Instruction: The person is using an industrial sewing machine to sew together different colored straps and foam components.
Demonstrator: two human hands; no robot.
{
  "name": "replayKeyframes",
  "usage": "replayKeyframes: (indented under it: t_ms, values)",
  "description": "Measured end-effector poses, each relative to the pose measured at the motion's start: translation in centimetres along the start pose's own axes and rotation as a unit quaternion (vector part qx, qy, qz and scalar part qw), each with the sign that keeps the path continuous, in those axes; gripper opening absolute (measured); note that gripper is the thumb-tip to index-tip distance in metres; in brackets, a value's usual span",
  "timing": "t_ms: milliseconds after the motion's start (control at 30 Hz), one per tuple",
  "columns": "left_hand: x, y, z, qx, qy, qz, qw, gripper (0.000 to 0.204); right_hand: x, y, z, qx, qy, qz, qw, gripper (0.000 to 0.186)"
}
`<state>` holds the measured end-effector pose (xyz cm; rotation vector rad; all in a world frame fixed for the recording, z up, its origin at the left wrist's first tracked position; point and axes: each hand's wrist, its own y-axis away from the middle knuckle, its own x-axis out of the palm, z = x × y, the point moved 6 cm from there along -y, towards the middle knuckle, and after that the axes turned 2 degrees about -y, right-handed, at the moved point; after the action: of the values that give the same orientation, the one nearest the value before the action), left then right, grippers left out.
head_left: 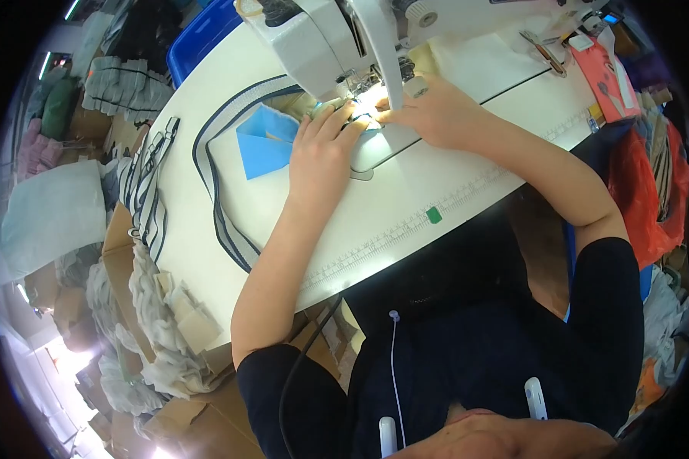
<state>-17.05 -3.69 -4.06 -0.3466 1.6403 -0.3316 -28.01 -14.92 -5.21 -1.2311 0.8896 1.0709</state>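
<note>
Beneath the head of a white sewing machine (310, 50), a bright lamp glares on the work and washes out detail at the needle. My left hand (323, 149) lies with its fingers stretched forward, pressing on the cloth just left of the needle. Beside it a blue piece of fabric (264, 141) with a pointed corner spreads on the table. From the right, my right hand (440, 115) reaches in by the presser foot, its thumb and forefinger drawn together at the lit spot; what they pinch is lost in the glare. A white strap with dark edges (220, 191) loops away to the left.
The white table (390, 206) carries a ruler strip along its near edge and a green patch (434, 215). Tweezers (543, 53) and a red card (601, 80) lie at the right. More striped straps (147, 183) hang at the left, near cardboard boxes (199, 421) and a blue bin (203, 38).
</note>
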Motion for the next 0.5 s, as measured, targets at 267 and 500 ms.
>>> replayKeyframes:
  t_ms: [267, 500]
  values:
    - [0.2, -0.6, 1.2, -0.002, 0.0, 0.008, 1.0, 0.024, 0.4, -0.6, -0.3, -0.013, 0.012, -0.02, 1.0, 0.036]
    - [0.7, 0.3, 1.1, 0.037, -0.018, -0.002, 0.999, 0.026, 0.4, -0.2, -0.2, -0.036, 0.031, -0.085, 0.995, 0.046]
